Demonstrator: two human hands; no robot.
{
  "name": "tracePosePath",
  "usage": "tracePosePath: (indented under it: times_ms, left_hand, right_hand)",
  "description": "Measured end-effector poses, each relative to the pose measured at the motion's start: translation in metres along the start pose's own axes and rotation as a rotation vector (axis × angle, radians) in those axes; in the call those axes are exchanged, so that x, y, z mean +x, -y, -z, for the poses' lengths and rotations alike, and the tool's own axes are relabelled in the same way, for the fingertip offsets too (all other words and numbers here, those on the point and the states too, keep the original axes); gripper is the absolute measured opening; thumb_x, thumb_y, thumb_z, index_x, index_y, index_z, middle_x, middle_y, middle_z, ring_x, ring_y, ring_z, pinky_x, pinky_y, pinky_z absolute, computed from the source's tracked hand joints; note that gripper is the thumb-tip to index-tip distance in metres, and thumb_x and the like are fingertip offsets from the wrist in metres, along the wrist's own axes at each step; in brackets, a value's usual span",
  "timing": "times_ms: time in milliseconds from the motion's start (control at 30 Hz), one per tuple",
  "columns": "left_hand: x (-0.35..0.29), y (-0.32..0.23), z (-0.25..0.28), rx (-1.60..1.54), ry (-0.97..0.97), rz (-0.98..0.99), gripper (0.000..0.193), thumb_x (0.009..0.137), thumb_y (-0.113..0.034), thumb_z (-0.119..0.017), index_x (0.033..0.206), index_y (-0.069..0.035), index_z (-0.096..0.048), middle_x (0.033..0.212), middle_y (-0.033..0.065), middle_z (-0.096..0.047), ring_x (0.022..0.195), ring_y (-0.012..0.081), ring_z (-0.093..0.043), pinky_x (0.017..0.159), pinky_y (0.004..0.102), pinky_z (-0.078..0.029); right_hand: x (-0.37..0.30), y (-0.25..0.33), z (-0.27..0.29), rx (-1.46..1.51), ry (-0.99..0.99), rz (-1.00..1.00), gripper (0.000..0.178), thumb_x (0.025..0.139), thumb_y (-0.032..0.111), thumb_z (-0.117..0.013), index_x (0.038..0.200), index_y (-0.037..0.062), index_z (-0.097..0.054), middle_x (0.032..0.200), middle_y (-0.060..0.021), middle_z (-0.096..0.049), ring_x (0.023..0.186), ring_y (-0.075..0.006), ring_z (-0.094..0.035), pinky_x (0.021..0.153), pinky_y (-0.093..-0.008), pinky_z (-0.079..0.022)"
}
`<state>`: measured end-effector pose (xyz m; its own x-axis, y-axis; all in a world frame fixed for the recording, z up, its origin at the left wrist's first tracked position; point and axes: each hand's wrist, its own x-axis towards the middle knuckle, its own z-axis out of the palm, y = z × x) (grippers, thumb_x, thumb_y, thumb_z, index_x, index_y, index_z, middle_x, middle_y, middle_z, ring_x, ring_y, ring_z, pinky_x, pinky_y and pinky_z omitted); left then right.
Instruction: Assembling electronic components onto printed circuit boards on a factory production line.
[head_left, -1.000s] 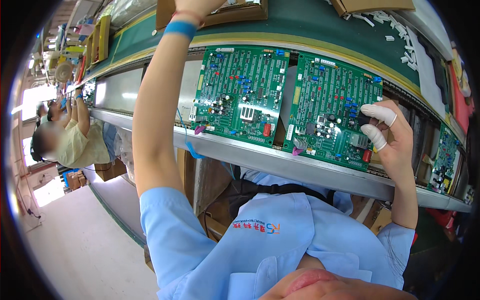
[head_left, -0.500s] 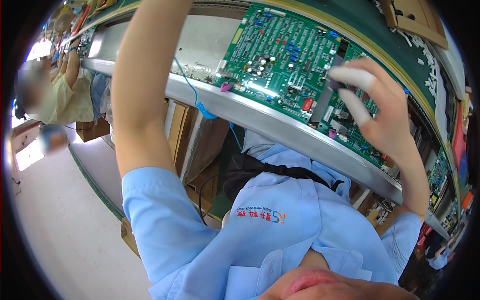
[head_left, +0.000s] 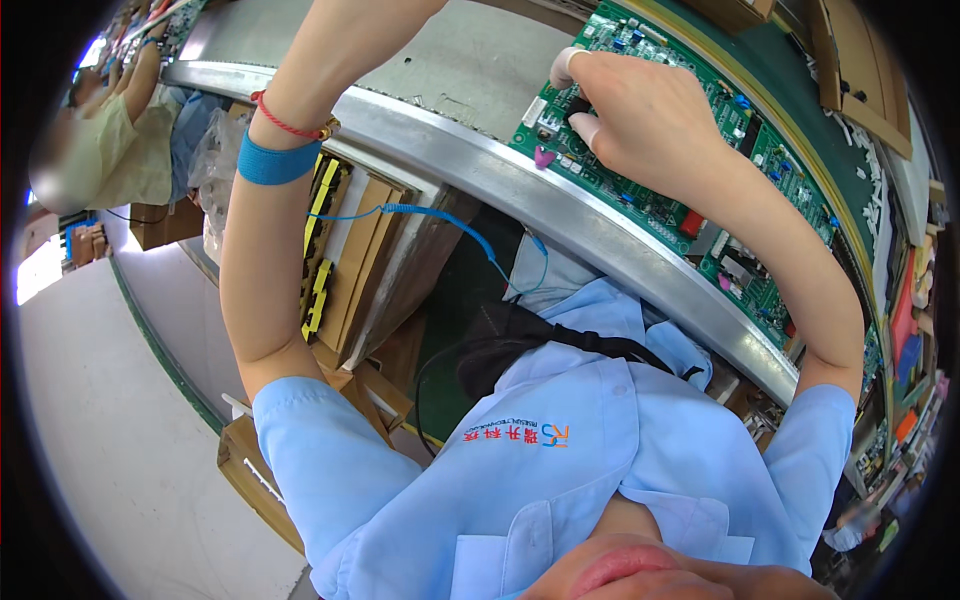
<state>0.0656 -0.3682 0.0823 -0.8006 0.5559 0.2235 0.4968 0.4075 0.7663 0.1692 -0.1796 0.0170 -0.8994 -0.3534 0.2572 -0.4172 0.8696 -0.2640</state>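
Observation:
My right hand (head_left: 650, 115) is over the left part of a large green circuit board (head_left: 700, 85), palm down. White finger cots cover its thumb and index finger. Pinched between those two fingertips is a small black component (head_left: 577, 108), partly hidden, close above the board or touching it; I cannot tell which. A purple piece (head_left: 544, 157) sits on the board's near edge. My left hand (head_left: 395, 8) reaches past the top edge of the picture, its fingers out of sight. A blue wrist strap (head_left: 278, 158) and a red cord bracelet circle that wrist.
A metal rail (head_left: 420, 125) runs along the near side of the boards. Below it hangs a coiled blue cord (head_left: 440, 213). A second green board (head_left: 760, 285) lies to the right. Cardboard boxes (head_left: 875, 60) and white pieces (head_left: 872, 180) are far right. A co-worker (head_left: 110, 150) is far left.
My right hand has moved left across the board with the dark component between its fingertips. The left arm has shifted, bringing its wrist strap into view. The boards appear farther right in the picture.

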Motion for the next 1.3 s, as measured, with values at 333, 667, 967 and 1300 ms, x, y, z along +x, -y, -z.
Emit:
tracePosePath:
  times_ms: [333, 667, 967, 1300]
  left_hand:
    - [-0.014, 0.028, 0.004, -0.09, 0.009, 0.054, 0.027, 0.089, -0.003, -0.058, 0.115, 0.003, -0.057, 0.088, 0.0036, -0.06, 0.079, 0.0092, -0.057, 0.07, 0.0212, -0.047]
    - [-0.017, 0.018, -0.001, -0.194, 0.02, 0.2, 0.021, 0.088, -0.006, -0.063, 0.106, 0.004, -0.058, 0.087, 0.0072, -0.064, 0.076, 0.0121, -0.063, 0.069, 0.0242, -0.054]
    - [-0.013, 0.026, -0.01, 0.223, 0.099, 0.064, 0.015, 0.083, -0.01, -0.07, 0.092, 0.002, -0.068, 0.083, 0.0076, -0.067, 0.067, 0.0092, -0.058, 0.059, 0.0231, -0.045]
    - [-0.018, 0.03, -0.037, 0.437, 0.353, -0.531, 0.012, 0.082, -0.008, -0.069, 0.094, -0.01, -0.067, 0.086, 0.0016, -0.063, 0.067, 0.0168, -0.053, 0.085, 0.0327, -0.033]
  right_hand:
    - [0.008, 0.017, 0.011, -0.215, 0.26, -0.128, 0.026, 0.077, 0.009, -0.064, 0.103, 0.0075, -0.059, 0.088, -0.0112, -0.066, 0.084, -0.0307, -0.065, 0.069, -0.0421, -0.05]
    - [0.004, 0.014, 0.006, -0.195, 0.095, -0.013, 0.009, 0.073, -0.001, -0.059, 0.082, 0.0008, -0.057, 0.074, -0.0153, -0.065, 0.07, -0.033, -0.067, 0.056, -0.0422, -0.053]
    - [0.004, 0.01, 0.014, -0.211, 0.212, -0.103, 0.017, 0.078, 0.01, -0.065, 0.093, 0.0056, -0.059, 0.08, -0.0117, -0.067, 0.077, -0.0302, -0.067, 0.064, -0.0406, -0.052]
    - [-0.046, -0.027, 0.08, 0.263, 0.043, -0.36, 0.02, 0.081, 0.013, -0.071, 0.095, 0.0011, -0.064, 0.084, -0.0026, -0.062, 0.072, -0.0108, -0.054, 0.068, -0.0247, -0.044]
